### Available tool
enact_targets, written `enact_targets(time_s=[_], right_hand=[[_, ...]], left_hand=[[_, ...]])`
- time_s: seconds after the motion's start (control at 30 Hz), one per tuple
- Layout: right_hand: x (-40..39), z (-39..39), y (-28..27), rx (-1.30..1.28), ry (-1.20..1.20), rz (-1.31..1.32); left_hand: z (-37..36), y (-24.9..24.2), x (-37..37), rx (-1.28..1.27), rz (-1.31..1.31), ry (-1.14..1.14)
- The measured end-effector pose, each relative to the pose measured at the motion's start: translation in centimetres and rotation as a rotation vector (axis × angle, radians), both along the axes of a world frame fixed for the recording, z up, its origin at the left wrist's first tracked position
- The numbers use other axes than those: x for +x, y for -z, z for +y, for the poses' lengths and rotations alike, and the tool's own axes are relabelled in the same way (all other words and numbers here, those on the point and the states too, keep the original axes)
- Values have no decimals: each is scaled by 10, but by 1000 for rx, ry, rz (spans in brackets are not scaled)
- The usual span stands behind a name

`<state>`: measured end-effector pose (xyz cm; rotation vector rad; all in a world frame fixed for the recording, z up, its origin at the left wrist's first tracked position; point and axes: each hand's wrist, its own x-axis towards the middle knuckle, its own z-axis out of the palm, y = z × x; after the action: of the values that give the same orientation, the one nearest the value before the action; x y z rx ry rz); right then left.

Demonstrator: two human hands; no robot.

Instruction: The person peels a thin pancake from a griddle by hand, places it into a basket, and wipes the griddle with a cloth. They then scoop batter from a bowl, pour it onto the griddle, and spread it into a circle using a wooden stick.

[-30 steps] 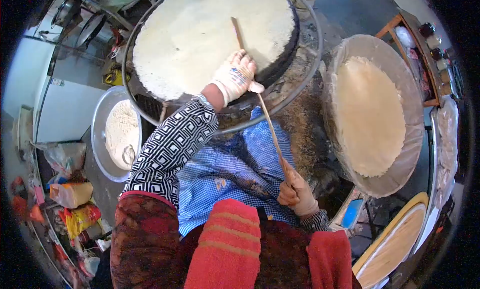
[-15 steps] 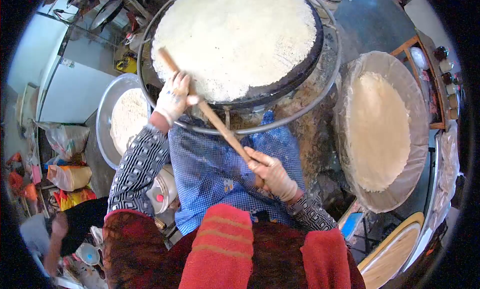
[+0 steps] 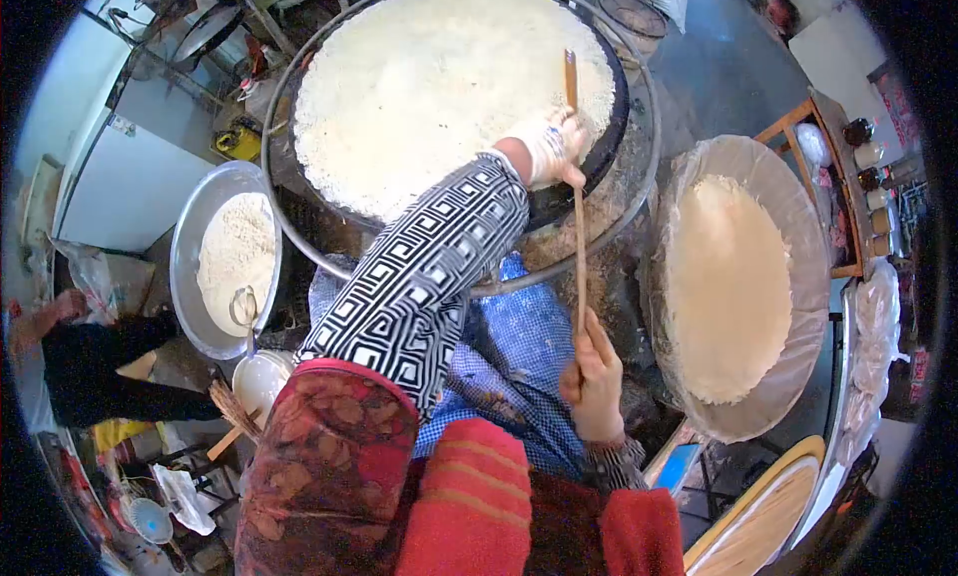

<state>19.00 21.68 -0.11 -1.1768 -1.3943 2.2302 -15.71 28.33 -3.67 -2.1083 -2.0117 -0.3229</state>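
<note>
- Compared with half a second earlier, the long flat wooden stick (image 3: 581, 257) had swung from the left front of the round black griddle (image 3: 619, 107) to its right side, and now stood nearly in line with the view.
- The left hand (image 3: 554, 149), in a whitish glove with blue marks, had travelled with it; its black-and-white patterned sleeve (image 3: 419, 262) now slanted across the griddle's near edge, hiding part of it.
- At the left, a second person in black clothing (image 3: 100, 366) had come further into view.
- The pale, thin layer (image 3: 429, 97) covered most of the griddle, and the stick's far end lay over its right part.
- A grey metal ring (image 3: 519, 286) ran around the griddle, with the stick crossing above its near right stretch.
- To the left stood a silver metal basin (image 3: 180, 267) of whitish mixture, a ladle in it; to the right, a large basin lined with clear plastic (image 3: 813, 277) held pale round sheets (image 3: 728, 296).
- Blue checked cloth (image 3: 529, 326) covered the lap.
- The left grip was closed over the stick's middle, thumb on the near side.
- The right hand (image 3: 599, 381) was wrapped around its near end, fingers curled.
</note>
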Motion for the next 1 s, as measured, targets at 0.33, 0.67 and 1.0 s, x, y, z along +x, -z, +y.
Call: enact_targets(time_s=[0.33, 0.67, 1.0], right_hand=[[-70, 6, 21, -505, -333, 189], [-97, -86, 42, 134, -743, 13], [-112, -8, 14, 1321, -913, -423]], left_hand=[[-124, 6, -90, -234, 19, -353], [-363, -7, -42, -126, 29, -704], [-377, 36, 18, -215, -66, -534]])
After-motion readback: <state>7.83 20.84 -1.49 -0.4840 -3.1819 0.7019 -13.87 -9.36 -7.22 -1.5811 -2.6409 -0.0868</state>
